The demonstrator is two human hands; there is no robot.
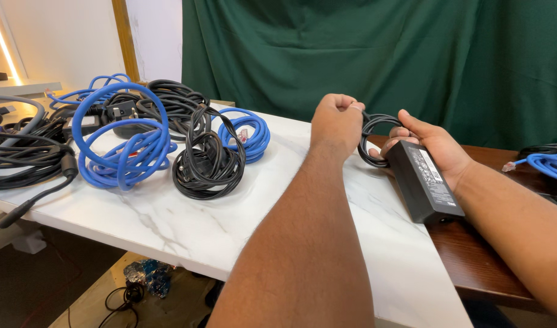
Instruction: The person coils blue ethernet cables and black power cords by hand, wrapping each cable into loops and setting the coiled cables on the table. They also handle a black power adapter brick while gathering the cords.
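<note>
My left hand [334,121] is closed in a fist on the black cord [375,130] of a power adapter, looped between both hands. My right hand [433,146] lies under and grips the black rectangular adapter brick [423,181], which slants over the seam between the white marble slab [187,228] and the dark wooden table [478,261].
Left of my hands lie a coiled black cable [207,164], a small blue coil [249,135], a large blue cable bundle [123,146] and more black cables [23,155]. Another blue cable [548,163] rests at the right edge. A green curtain [375,54] hangs behind. Cables lie on the floor [123,297].
</note>
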